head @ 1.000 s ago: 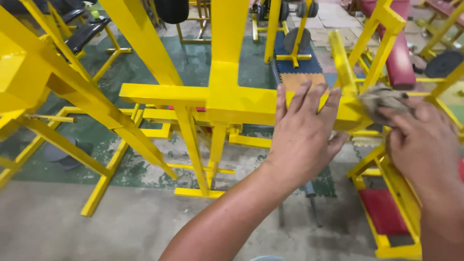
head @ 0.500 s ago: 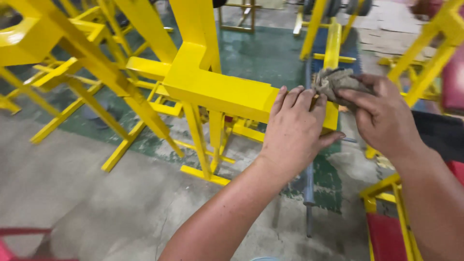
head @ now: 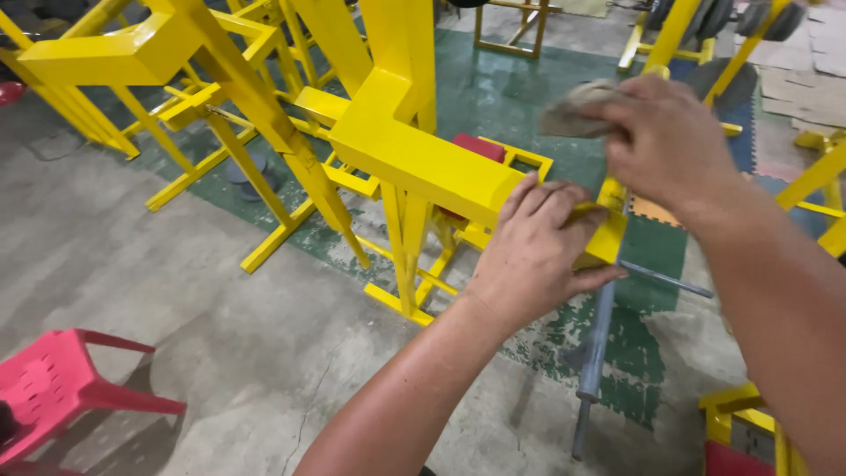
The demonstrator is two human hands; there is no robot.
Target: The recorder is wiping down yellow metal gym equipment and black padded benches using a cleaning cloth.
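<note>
My left hand grips the end of a thick yellow steel beam that belongs to a painted gym machine frame. Its fingers curl over the beam's top edge. My right hand hovers just above and to the right of the beam end, shut on a crumpled grey rag. The rag is held off the metal, a little above the beam.
More yellow frames stand at the left and back. A grey steel bar lies on the floor under my hands. A red plastic chair sits at the lower left. Weight plates and yellow stands fill the upper right.
My view has swung left and pulled back. My right hand lifted the rag off the beam end and up. My left hand's fingers curled to grip the beam end.
</note>
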